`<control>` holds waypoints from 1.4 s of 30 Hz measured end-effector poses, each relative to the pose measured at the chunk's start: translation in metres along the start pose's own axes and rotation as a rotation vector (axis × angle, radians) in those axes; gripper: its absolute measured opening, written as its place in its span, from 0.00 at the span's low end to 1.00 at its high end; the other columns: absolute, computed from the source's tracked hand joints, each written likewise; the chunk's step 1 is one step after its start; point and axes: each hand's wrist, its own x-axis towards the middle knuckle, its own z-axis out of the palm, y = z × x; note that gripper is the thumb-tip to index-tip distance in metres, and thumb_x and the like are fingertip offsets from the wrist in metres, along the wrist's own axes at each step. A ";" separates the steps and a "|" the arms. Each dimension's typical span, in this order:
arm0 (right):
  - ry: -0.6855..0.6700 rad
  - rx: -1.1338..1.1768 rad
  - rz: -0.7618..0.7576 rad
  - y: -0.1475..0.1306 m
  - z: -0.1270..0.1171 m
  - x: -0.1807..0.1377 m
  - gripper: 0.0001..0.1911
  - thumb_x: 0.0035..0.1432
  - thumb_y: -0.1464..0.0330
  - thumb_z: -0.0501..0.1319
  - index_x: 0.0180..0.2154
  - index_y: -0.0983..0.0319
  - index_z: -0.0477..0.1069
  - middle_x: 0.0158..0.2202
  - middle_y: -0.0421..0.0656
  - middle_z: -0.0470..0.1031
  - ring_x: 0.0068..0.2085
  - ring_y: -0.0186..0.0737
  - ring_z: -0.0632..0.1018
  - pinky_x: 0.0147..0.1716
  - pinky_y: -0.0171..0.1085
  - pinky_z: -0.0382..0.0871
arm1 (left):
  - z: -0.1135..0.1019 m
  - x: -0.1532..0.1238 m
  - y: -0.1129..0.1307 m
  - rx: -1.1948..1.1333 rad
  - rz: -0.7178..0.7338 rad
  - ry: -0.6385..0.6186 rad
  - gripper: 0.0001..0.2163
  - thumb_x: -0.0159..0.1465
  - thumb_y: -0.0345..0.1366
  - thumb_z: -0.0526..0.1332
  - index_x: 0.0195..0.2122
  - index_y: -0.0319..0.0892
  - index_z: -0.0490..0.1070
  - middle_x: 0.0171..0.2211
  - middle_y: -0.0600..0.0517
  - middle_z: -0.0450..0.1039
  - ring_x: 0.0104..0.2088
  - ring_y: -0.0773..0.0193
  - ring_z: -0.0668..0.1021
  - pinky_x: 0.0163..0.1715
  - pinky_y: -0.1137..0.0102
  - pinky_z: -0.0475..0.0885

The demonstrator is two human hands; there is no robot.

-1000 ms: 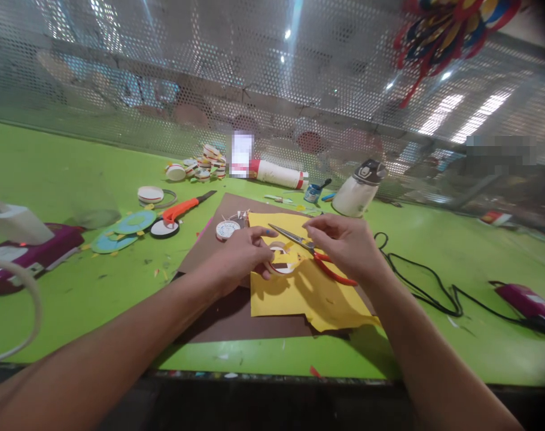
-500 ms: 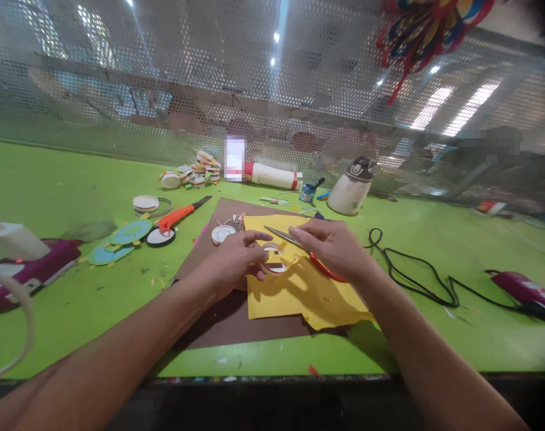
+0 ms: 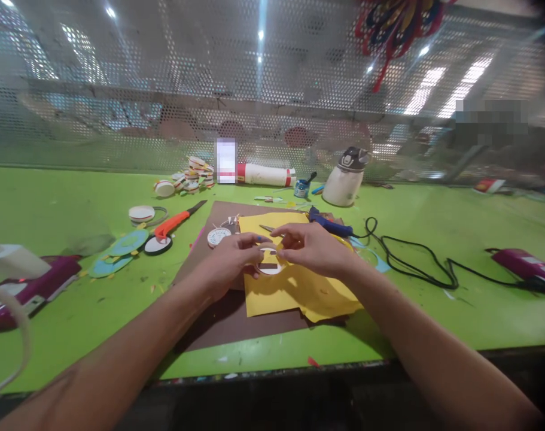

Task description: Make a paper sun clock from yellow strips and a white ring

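Left hand (image 3: 230,257) and right hand (image 3: 314,248) both pinch the white disc (image 3: 268,267) over the yellow paper (image 3: 299,293). Looks like a fitting step. The next move needs steady fingertip alignment.

White brown-striped disc (image 3: 269,270); yellow paper (image 3: 299,293); green table (image 3: 52,203).

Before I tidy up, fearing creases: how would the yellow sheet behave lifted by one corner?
Probably floppy: the yellow sheet looks thin, its cut edges ragged on the brown board. Likely light, easy to slide. The left hand and right hand hold a round piece over it, so pulling might tear it.
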 end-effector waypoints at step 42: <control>0.100 0.228 0.176 0.002 0.015 0.008 0.27 0.46 0.76 0.60 0.51 0.67 0.67 0.24 0.36 0.69 0.24 0.31 0.69 0.23 0.31 0.61 | 0.011 0.002 -0.007 -0.193 -0.046 0.216 0.24 0.44 0.21 0.61 0.46 0.34 0.67 0.25 0.53 0.69 0.20 0.73 0.68 0.20 0.76 0.62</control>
